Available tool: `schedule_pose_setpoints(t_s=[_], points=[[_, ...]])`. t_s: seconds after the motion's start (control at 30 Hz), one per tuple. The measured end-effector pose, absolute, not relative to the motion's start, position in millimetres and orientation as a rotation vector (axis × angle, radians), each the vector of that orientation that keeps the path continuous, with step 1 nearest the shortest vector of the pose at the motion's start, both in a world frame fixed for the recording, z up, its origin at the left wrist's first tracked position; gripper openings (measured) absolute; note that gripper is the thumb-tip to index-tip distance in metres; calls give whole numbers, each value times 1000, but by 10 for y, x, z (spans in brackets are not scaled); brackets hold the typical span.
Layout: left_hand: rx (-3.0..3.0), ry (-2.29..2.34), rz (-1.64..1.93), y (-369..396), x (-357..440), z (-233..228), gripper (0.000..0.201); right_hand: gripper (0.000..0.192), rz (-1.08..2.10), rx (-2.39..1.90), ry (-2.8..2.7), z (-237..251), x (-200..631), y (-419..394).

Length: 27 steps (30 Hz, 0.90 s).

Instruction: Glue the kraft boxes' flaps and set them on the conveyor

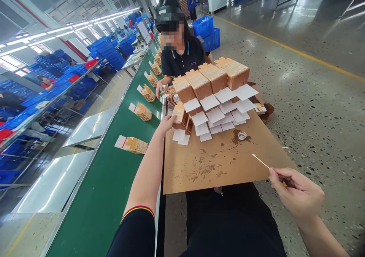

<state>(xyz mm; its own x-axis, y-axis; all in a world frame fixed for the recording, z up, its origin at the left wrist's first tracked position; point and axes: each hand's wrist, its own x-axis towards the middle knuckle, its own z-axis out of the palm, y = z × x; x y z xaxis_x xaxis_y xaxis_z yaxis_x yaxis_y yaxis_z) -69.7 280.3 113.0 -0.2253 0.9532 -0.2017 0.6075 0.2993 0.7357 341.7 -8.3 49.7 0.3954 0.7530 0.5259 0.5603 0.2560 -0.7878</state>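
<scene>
My right hand pinches a cotton swab, its white tip pointing up and left over the brown cardboard sheet. At the left end of a stack, my left hand has its fingers closed on the edge of a brown carton; part of the fingers is hidden. More brown cartons are piled in rows beside it, with white end flaps hanging open toward me. A small clear round dish sits on a wet patch of the sheet. Wet marks also spot the sheet's near part.
A green conveyor belt runs along my left, carrying several spaced cartons with open flaps. Across the stack sits a co-worker, one hand near the belt. Blue crates stand behind. Speckled floor lies to the right.
</scene>
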Motion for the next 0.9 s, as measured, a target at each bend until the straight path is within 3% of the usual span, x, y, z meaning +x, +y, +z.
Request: schedule_pose_setpoints(t_s=[0.23, 0.53, 0.77, 0.9], points=[[1071, 1700, 727, 2706, -568, 1061, 49, 22, 221, -1453, -1232, 453, 3418, -107], [1054, 1743, 890, 2430, -695, 1199, 41, 19, 257, -1356, -1225, 543, 3373, -54], [933, 1381, 1310, 1129, -827, 786, 76, 25, 437, -1344, -1338, 496, 3035, -54], [847, 1454, 1286, 707, -548, 412, 77, 30, 577, -1220, -1572, 331, 2505, 150]])
